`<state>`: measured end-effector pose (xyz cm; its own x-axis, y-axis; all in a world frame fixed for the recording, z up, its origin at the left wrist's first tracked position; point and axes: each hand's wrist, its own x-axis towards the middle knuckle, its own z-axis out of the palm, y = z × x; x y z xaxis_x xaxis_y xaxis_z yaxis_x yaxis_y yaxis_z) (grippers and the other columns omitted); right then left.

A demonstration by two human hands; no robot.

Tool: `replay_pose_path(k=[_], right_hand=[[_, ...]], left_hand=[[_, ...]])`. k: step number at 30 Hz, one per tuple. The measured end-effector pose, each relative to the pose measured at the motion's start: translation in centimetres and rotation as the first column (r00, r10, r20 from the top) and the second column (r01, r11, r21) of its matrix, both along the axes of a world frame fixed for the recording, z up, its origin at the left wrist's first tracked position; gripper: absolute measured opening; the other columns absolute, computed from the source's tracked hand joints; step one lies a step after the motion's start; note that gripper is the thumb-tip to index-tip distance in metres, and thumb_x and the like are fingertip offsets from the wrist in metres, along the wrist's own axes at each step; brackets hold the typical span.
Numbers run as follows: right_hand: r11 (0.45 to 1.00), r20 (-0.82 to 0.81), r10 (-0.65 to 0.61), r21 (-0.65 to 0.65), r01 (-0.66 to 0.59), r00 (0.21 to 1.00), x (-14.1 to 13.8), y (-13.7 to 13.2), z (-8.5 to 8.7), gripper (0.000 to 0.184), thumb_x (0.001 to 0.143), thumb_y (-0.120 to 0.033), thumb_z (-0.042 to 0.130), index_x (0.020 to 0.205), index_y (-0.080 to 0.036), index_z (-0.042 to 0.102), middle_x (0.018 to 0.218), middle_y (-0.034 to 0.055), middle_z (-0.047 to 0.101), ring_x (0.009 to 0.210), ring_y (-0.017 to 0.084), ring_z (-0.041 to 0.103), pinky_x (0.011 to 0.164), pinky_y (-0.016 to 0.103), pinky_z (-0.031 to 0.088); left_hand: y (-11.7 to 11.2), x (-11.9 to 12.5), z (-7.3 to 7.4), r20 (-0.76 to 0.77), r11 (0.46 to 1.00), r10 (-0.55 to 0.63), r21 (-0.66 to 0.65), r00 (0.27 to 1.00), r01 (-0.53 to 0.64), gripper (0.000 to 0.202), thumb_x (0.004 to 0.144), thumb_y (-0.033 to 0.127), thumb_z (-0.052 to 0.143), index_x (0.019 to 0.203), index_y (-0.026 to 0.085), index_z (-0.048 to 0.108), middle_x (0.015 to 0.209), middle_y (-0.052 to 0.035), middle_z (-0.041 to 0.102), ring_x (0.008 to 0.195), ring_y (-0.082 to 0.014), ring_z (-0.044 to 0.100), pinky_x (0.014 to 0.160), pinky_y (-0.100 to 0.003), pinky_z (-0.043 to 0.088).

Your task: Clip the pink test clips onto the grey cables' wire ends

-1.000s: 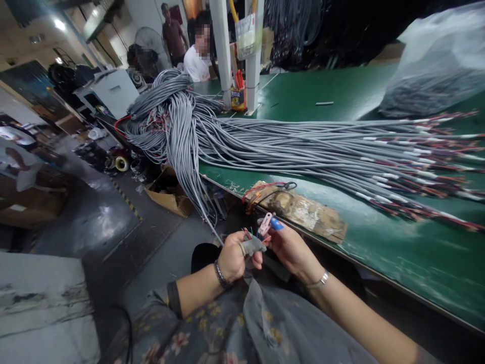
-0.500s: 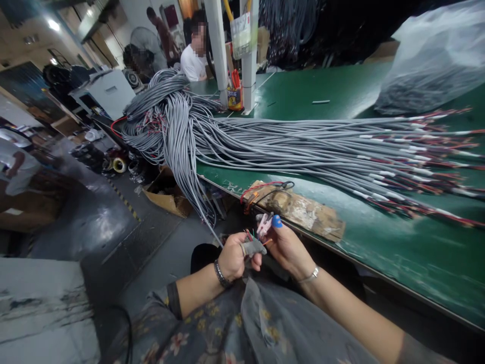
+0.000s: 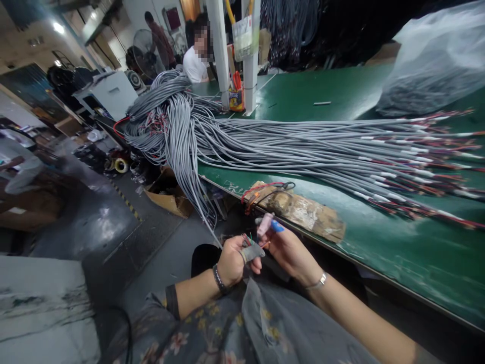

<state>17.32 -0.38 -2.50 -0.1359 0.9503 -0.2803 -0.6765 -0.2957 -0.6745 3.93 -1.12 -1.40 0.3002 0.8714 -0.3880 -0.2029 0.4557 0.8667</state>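
My left hand (image 3: 235, 259) is closed around the end of a grey cable (image 3: 214, 235), which hangs down from the bundle behind it. Grey wrapping covers the left thumb. Thin coloured wires (image 3: 247, 238) fan out above that thumb, red and green among them. Close by on the right, my right hand (image 3: 290, 250) has its fingers drawn together near the wire tips. Pale pink wrapping (image 3: 266, 222) and blue tape (image 3: 277, 226) cover its digits. Whatever lies between those fingertips is too small to make out.
Grey cables (image 3: 288, 144) with stripped, coloured ends stretch across the green table (image 3: 428, 258). A worn wooden block (image 3: 303, 212) with red and black leads lies at its edge. Behind are a plastic bag (image 3: 435, 60), a post (image 3: 250, 76) and a seated person (image 3: 195, 65). A cardboard box (image 3: 166, 194) is below.
My right hand has turned slightly, so the pink-wrapped digit now points up beside the blue tape. My left hand keeps its hold on the cable. The view has shifted a little.
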Motion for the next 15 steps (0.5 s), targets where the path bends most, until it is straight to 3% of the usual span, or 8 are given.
replay_pose_path(k=[5,15], right_hand=[[1.000,0.054,-0.025,0.021,0.023,0.998,-0.28,-0.05,0.10,0.038,0.065,-0.055,0.075,0.070,-0.019,0.065,0.064,0.0002,0.059,0.057,0.013,0.049,0.056,0.027,0.041],[0.999,0.123,0.005,-0.040,0.000,0.992,0.05,0.36,-0.16,0.043,0.066,-0.061,0.070,0.068,-0.018,0.063,0.059,0.0004,0.057,0.054,0.013,0.049,0.050,0.026,0.042]], left_hand=[[0.27,0.26,0.17,0.005,0.998,0.066,-0.004,0.998,-0.066,0.040,0.052,0.048,0.076,0.060,0.014,0.058,0.041,0.0008,0.055,0.030,-0.0074,0.042,0.034,-0.020,0.032],[0.62,0.67,0.31,-0.013,0.998,0.054,-0.031,0.998,-0.054,0.037,0.052,0.046,0.075,0.058,0.014,0.057,0.041,0.0007,0.054,0.031,-0.0073,0.042,0.034,-0.020,0.033]])
